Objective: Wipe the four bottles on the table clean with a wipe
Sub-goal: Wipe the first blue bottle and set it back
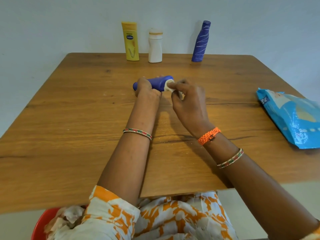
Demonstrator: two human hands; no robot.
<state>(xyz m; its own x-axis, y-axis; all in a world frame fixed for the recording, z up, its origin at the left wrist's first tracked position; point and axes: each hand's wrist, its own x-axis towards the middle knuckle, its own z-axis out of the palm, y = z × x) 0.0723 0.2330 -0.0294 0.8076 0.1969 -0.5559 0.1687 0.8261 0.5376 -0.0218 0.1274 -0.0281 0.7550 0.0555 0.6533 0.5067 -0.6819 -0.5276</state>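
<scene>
A short blue bottle point(159, 82) lies sideways over the middle of the wooden table point(69, 118), gripped around its left half by my left hand point(147, 89). My right hand point(188, 99) pinches a small white wipe point(170, 86) against the bottle's right end. Along the far edge stand three upright bottles: a yellow lotion bottle point(131, 41), a white bottle point(155, 46) and a tall blue bottle with white streaks point(201, 42).
A blue pack of wipes point(292, 116) lies at the table's right edge. Below the table's near edge on the left, a red bin point(41, 226) holds crumpled used wipes. A pale wall rises right behind the bottles.
</scene>
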